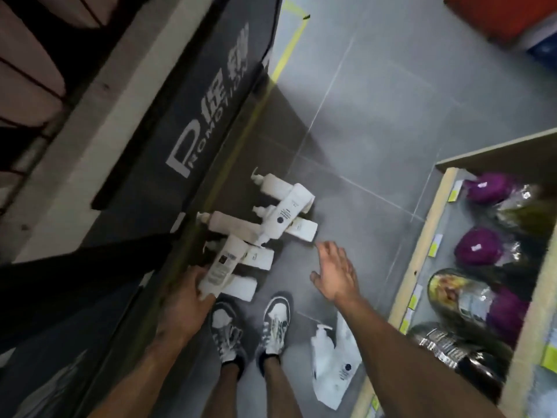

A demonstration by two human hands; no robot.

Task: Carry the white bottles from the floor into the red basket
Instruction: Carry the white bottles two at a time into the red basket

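Several white pump bottles [283, 218] lie in a pile on the grey tiled floor, just ahead of my feet. My left hand [187, 300] grips one white bottle [224, 265] by its lower end, its pump pointing away from me. My right hand [334, 273] hovers open with spread fingers to the right of the pile, touching nothing. Two more white bottles [331, 366] lie on the floor under my right forearm. The red basket is not in view.
A dark promotion stand [193, 122] runs along the left. On the right a low wooden shelf edge [422, 251] holds purple cabbages [479, 251] and wrapped produce. My two sneakers [250, 327] stand between pile and shelf. Yellow floor tape [286, 55] runs ahead.
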